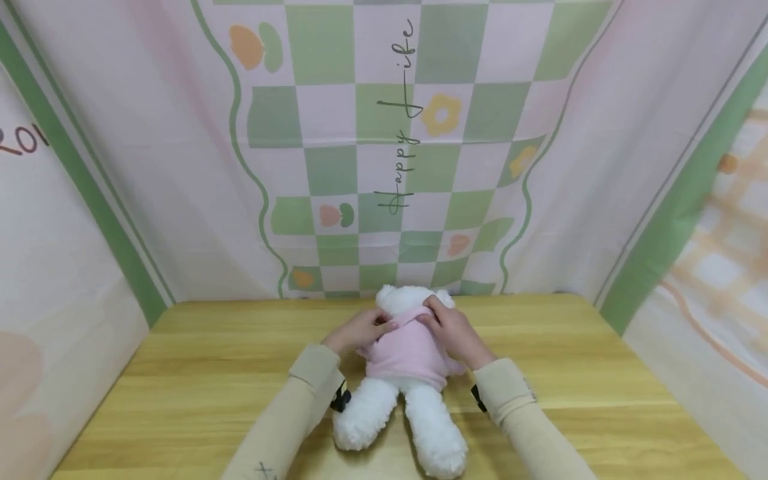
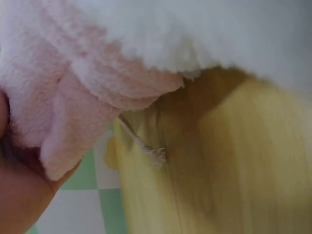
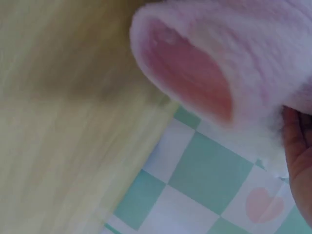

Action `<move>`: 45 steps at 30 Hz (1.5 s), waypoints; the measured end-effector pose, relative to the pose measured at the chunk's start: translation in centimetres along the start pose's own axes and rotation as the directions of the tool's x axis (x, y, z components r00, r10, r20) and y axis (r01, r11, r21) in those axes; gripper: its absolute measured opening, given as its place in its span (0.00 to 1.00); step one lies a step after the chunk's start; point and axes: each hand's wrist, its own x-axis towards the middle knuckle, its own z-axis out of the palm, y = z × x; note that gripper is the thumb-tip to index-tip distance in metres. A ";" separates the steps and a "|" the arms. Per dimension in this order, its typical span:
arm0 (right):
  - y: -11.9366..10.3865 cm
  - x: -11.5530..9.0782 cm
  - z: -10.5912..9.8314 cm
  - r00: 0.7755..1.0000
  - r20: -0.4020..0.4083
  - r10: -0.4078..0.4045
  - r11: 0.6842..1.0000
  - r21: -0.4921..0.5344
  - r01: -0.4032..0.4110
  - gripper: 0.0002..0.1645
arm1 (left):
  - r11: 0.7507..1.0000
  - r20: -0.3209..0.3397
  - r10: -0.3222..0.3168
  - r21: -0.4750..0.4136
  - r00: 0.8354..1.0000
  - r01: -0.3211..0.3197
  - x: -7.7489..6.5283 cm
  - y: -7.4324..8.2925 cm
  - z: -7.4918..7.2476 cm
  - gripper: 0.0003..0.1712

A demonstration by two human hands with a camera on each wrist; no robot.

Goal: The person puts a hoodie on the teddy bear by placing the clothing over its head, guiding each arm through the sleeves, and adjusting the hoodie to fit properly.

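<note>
A white plush bear (image 1: 435,430) lies on the table with its legs toward me and its head (image 1: 408,300) at the far end. On its body is a fuzzy pink shirt (image 1: 408,353). My left hand (image 1: 359,331) pinches the shirt's upper edge on the left, just below the head. On the other side, my right hand (image 1: 457,332) grips the same edge, thumb over the fabric. The right wrist view shows a sleeve (image 3: 234,63) with its round opening facing out and no paw in it. Beneath the shirt in the left wrist view dangles a thin cord (image 2: 139,139).
The wooden table (image 1: 216,373) runs back to a hanging cloth (image 1: 384,160) with green and white checks and lettering. More printed cloth stands at the left (image 1: 54,267) and right (image 1: 714,267) sides. Dark straps sit at both wrists.
</note>
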 end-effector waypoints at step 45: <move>1.4 -1.8 0.6 0.999 0.024 -0.030 0.981 0.193 0.025 0.04 | 0.990 -0.014 0.128 0.063 0.992 -0.127 -1.0 0.2 -0.2 0.10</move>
